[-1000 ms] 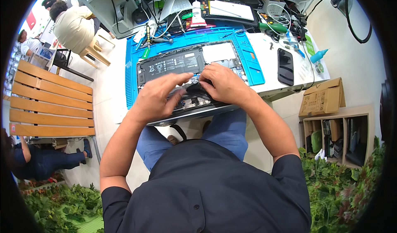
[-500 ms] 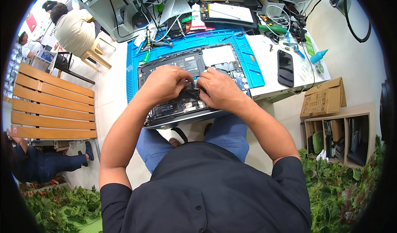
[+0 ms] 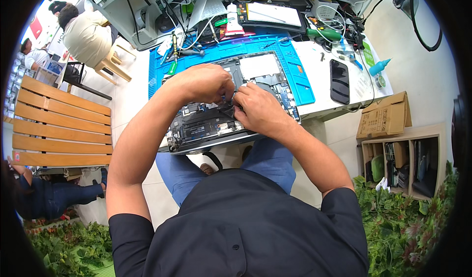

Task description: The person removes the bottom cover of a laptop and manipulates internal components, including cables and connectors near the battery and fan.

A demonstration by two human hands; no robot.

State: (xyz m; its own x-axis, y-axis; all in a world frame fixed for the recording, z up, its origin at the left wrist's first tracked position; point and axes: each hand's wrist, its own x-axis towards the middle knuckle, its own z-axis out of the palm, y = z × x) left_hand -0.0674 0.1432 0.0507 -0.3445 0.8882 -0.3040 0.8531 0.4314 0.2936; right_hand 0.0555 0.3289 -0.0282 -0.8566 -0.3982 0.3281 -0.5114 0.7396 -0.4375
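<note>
An opened laptop (image 3: 201, 129) lies on a blue work mat (image 3: 301, 82), its battery, boards and a round fan exposed. My right hand (image 3: 260, 108) is closed over the laptop's middle, with its fingertips pinching a dark, flexible black piece (image 3: 226, 110). Just left of it, my left hand (image 3: 209, 83) is raised over the laptop with its fingers curled downward and pressed together. Whatever those fingertips hold is hidden behind the hand. The two hands are close together, and the left forearm covers the laptop's left side.
A black phone (image 3: 339, 81) and a teal squeeze bottle (image 3: 379, 67) are on the white table at right. Screwdrivers (image 3: 174, 50), cables and a tablet-like panel (image 3: 273, 16) crowd the back. A slatted wooden bench (image 3: 64, 124) stands left; a seated person (image 3: 87, 33) is beyond.
My left hand has turned and lifted away from the black piece, its elbow swinging outward to the left. My right hand stays nearly in place, still pinching that piece.
</note>
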